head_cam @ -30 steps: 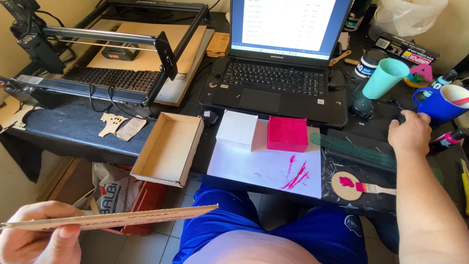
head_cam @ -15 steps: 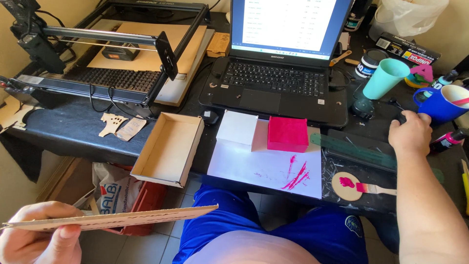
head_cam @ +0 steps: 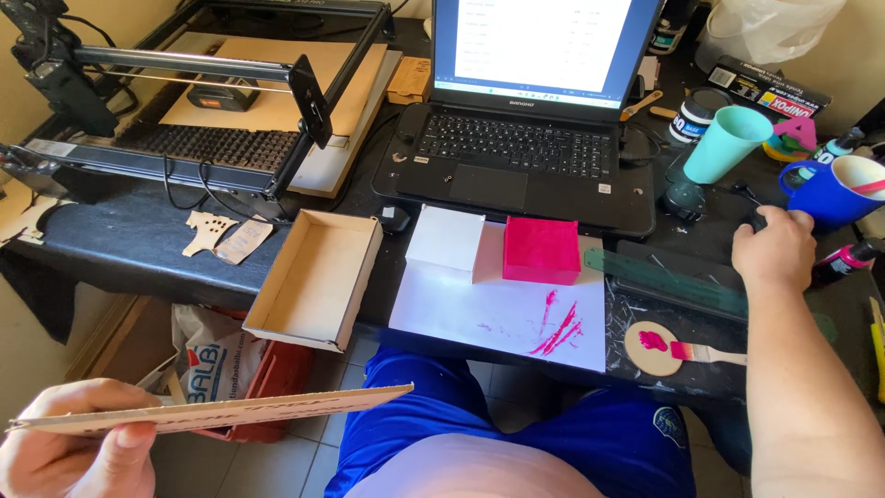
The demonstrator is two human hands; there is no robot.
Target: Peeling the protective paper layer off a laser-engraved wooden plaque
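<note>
While left hand (head_cam: 78,443) grips wooden sheet (head_cam: 221,412) | right hand (head_cam: 772,249) cups mouse | 2 boxes (head_cam: 541,249) beside laptop (head_cam: 525,157)

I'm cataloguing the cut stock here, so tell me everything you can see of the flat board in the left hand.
The flat board is a thin sheet that looks like pale brown wood or fibreboard, seen almost edge-on. It lies nearly level, tapering to a point at its right end. The left hand pinches its left end, thumb on the near side. It hangs in the air below the desk edge, over the floor and near the blue shorts, touching nothing else. Its faces are hardly visible.
</note>
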